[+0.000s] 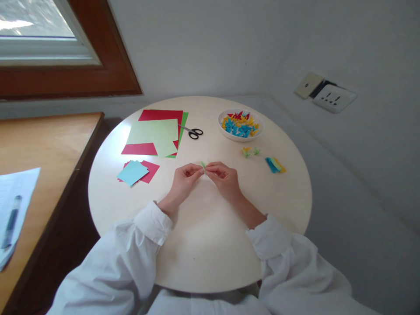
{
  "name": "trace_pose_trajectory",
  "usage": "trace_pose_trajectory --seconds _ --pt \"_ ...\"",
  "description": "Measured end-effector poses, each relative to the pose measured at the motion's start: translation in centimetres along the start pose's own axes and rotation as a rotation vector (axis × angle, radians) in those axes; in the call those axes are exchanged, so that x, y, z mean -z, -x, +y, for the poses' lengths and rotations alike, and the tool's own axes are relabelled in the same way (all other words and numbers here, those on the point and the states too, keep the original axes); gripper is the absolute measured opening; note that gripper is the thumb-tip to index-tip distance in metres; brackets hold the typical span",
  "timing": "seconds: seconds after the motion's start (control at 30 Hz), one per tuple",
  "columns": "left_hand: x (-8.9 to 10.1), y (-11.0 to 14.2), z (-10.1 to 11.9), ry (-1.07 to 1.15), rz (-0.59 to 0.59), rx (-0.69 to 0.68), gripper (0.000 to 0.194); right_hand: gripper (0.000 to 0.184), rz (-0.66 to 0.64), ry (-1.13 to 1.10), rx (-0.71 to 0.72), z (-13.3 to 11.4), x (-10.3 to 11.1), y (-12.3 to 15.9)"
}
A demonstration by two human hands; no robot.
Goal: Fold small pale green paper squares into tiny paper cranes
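Observation:
Over the middle of a round white table (210, 253), a small folded piece of light green paper (204, 167) is pinched between both hands. My left hand (184, 180) grips its left side with thumb and forefinger closed. From the other side my right hand (225, 177) pinches it the same way. The fingertips hide much of the paper, so its exact shape cannot be made out. Right of the hands lie small folded paper figures in green (257, 151) and yellow (246, 149), apart from my fingers.
Scissors (194, 133) touch coloured sheets (152, 131) at the back left. Nearer lie cut paper squares (132, 173). A white dish (241, 139) holds many folded paper figures at the back right. Folded blue and yellow papers (274, 165) lie at the right. A wooden desk (49, 144) stands left.

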State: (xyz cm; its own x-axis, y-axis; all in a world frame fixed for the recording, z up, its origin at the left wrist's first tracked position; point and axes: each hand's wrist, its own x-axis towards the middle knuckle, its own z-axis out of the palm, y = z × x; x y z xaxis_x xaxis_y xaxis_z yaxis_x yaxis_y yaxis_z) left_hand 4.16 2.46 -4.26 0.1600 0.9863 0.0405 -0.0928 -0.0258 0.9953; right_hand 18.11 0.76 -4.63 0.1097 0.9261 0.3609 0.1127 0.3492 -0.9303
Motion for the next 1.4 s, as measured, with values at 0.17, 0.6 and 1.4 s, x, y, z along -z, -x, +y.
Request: trace_pose_trajectory --seconds 0.17,0.6,1.4 --pt "0.0 0.0 0.1 -0.014 -0.006 -0.011 0.017 0.003 -0.003 -0.050 -0.063 -0.4 0.0 -0.1" --pt "-0.2 0.4 1.0 -0.035 0.019 -0.066 0.016 0.011 -0.006 -0.331 -0.337 -0.2 0.1 -0.6" --pt "-0.2 0.8 1.4 -0.108 -0.006 -0.205 0.009 0.015 -0.040 -0.487 -0.441 -0.4 -0.1 -0.5"
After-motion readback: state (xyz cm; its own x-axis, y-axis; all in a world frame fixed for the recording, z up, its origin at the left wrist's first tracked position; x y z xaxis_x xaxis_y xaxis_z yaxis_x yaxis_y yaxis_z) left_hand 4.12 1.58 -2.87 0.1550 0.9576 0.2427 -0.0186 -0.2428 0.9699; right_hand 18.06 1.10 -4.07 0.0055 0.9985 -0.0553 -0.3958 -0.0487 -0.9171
